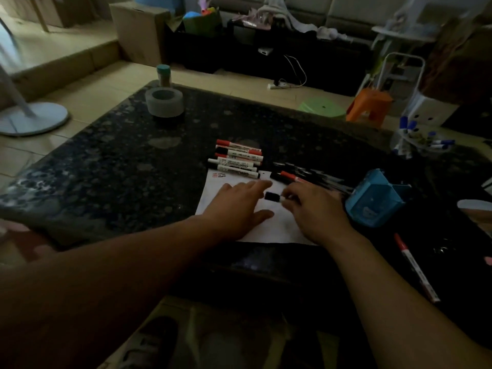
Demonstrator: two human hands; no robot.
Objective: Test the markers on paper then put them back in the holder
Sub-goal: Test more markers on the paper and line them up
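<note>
Speckled black table (119, 155) on tiled floor (87, 89) bears paper (277, 226), markers (238, 161), tape roll (164, 102).

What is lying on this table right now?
paper: one, white, under both hands
marker row: about six, red or black caps, beyond paper
dark markers: heap, count unclear, right of row
holder: one, blue, tipped over, right
lone marker: one, red cap, near right edge
tape roll: one, grey, far left
jar: one, teal lid, behind tape roll
left hand: flat on paper
right hand: pinching black-capped marker
</note>
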